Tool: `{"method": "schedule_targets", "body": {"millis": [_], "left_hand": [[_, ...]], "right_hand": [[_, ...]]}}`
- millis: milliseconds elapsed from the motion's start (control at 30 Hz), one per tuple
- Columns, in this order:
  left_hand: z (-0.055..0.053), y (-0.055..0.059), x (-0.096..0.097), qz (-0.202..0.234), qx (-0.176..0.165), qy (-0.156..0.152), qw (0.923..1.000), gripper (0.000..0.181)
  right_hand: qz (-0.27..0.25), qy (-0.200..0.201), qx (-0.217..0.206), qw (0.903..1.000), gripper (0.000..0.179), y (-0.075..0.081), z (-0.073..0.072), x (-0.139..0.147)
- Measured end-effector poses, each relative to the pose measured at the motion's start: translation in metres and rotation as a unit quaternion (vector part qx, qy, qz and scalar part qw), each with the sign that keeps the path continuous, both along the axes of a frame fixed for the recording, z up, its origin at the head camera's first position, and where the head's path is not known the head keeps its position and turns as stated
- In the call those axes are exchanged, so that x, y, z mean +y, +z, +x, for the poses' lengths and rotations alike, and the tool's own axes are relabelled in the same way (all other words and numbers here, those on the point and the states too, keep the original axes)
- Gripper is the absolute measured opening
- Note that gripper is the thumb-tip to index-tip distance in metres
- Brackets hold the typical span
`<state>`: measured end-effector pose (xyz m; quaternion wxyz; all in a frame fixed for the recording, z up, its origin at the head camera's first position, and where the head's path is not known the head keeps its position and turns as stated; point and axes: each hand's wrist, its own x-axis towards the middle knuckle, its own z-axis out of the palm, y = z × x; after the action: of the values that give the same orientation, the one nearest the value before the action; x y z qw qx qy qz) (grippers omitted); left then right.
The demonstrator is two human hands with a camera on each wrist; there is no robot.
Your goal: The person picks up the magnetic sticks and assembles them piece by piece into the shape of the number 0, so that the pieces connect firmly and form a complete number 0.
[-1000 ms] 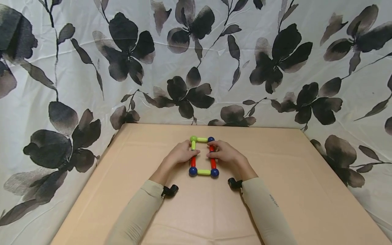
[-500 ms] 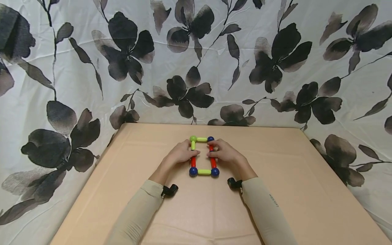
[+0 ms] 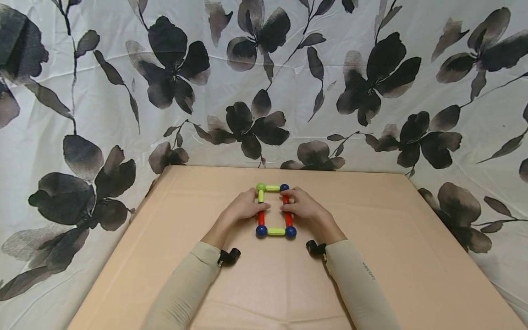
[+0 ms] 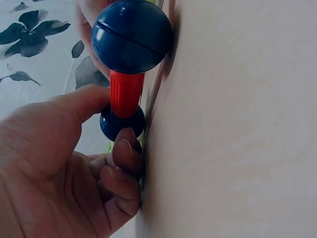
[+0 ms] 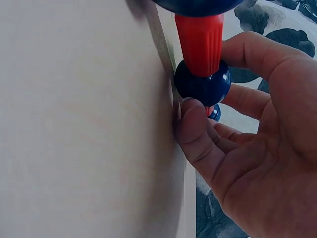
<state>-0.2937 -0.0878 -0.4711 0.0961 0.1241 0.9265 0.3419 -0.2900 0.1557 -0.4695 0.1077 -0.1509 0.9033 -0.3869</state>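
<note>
A rectangular frame of toy building rods and balls lies on the table between my hands. Its far side has a green ball (image 3: pixel 261 187), a yellow-green rod (image 3: pixel 272 188) and a blue ball (image 3: pixel 284 187). Two larger-looking blue balls, left (image 3: pixel 261 231) and right (image 3: pixel 290 232), are joined by another yellow-green rod (image 3: pixel 276 232) nearest me. My left hand (image 3: pixel 242 206) pinches the left side around its middle blue ball (image 4: pixel 121 124), beyond a red rod (image 4: pixel 126 94). On the opposite side, my right hand (image 3: pixel 308 207) pinches the middle blue ball (image 5: pixel 200 87) below a red rod (image 5: pixel 200 44).
A tan-covered table (image 3: pixel 392 256) stretches out around both arms. Behind it hangs a white cloth (image 3: pixel 313 91) with dark flowers. Each wrist carries a small black camera, left (image 3: pixel 229 257) and right (image 3: pixel 316 248).
The near end of the rod-and-ball frame sits very slightly further right, along with both thumbs. Both hands keep their hold, and the arms look unchanged.
</note>
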Motion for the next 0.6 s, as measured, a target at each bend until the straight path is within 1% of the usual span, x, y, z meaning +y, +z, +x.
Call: {"method": "schedule_targets", "body": {"millis": [133, 267, 367, 600], "left_hand": [[-0.0007, -0.0003, 0.0008, 0.0, -0.002, 0.0, 1.0, 0.062], [-0.0011, -0.0008, 0.0007, 0.004, -0.005, -0.001, 1.0, 0.062], [-0.0015, -0.0014, 0.0007, 0.005, -0.006, -0.001, 1.0, 0.063], [-0.0014, -0.0007, 0.0011, 0.005, -0.001, -0.002, 1.0, 0.06]], "right_hand": [[0.01, -0.011, 0.003, 0.9999, 0.05, -0.001, -0.0004, 0.0001], [0.023, -0.014, 0.017, 0.9995, 0.048, -0.001, 0.0001, 0.0003], [0.023, -0.011, 0.024, 0.9994, 0.047, -0.0011, 0.0003, 0.0009], [0.012, -0.008, 0.015, 0.9998, 0.046, -0.0029, -0.0011, 0.0018]]}}
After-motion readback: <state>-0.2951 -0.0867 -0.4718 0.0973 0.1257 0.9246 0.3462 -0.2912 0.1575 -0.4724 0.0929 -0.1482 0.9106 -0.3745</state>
